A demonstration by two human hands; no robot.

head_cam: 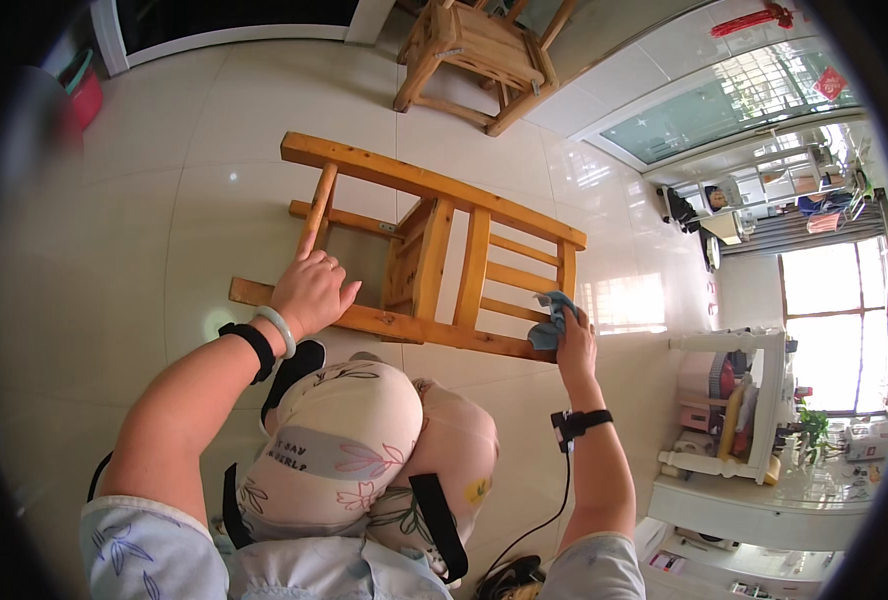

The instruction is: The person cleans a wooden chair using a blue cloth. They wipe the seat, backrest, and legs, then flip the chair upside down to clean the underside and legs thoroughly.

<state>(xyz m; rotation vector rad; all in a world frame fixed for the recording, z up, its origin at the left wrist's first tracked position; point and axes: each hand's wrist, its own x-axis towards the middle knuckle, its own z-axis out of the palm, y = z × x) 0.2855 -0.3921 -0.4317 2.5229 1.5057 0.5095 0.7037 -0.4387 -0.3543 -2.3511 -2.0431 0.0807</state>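
Note:
A varnished wooden chair (438, 187) lies tipped over on the floor before me, its slatted backrest to the right and its legs to the left. My left hand (313, 291) grips it where a round rung (319, 202) meets the near leg; the index finger stretches along the rung and the thumb stands apart. At the top end of the backrest, my right hand (577, 341) holds a crumpled blue cloth (549, 324) against the near corner. The palm side of each hand is hidden.
Another wooden chair (493, 45) stands beyond, by the wall. A red bucket (85, 97) is at the far left. White shelving (729, 341) holding several items stands to the right. A black cable (545, 525) runs down from my right wrist. My knees are close to the tipped chair.

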